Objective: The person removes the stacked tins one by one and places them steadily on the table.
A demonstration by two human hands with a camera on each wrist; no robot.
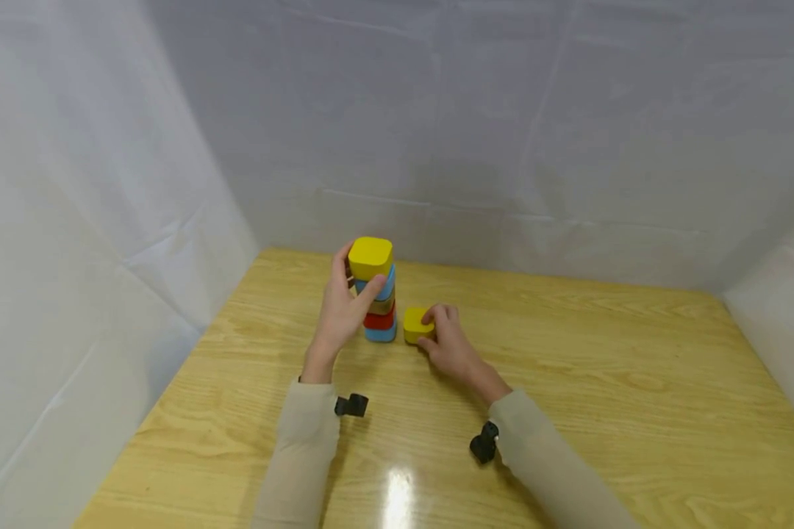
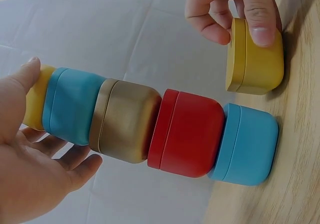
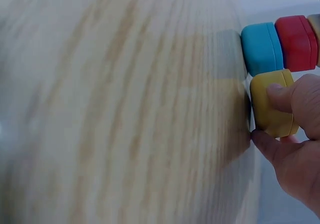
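Wood-grain table (image 1: 569, 382) is filling the lower part of the head view, its pale yellow top catching a bright glare near the person, and creased white sheeting (image 1: 503, 110) is closing it in on the left, far and right sides. Toward the far left of the table a stack (image 1: 378, 308) of rounded blocks is standing upright: a blue one (image 2: 246, 144) at the bottom on the wood, then a red one (image 2: 189, 134), a gold one (image 2: 125, 121), another blue (image 2: 72, 106), and a yellow top block (image 1: 370, 257). The left hand (image 1: 344, 308) is reaching up along the left side of the stack, and its thumb and fingers are curling round the top block, gripping it where it is sitting on the upper blue one. In the left wrist view the palm is lying beside the upper blocks with the thumb tip against the yellow one. Just right of the stack's foot, near it but not touching, a loose yellow block (image 1: 415, 324) is resting on the table. The right hand (image 1: 450, 345) is coming in from the near right and pinching this block, fingertips pressing on its top and the thumb against its near side. Beige sleeves (image 1: 304, 455) are covering both forearms, and a small black camera (image 1: 352, 405) is sitting at each wrist.
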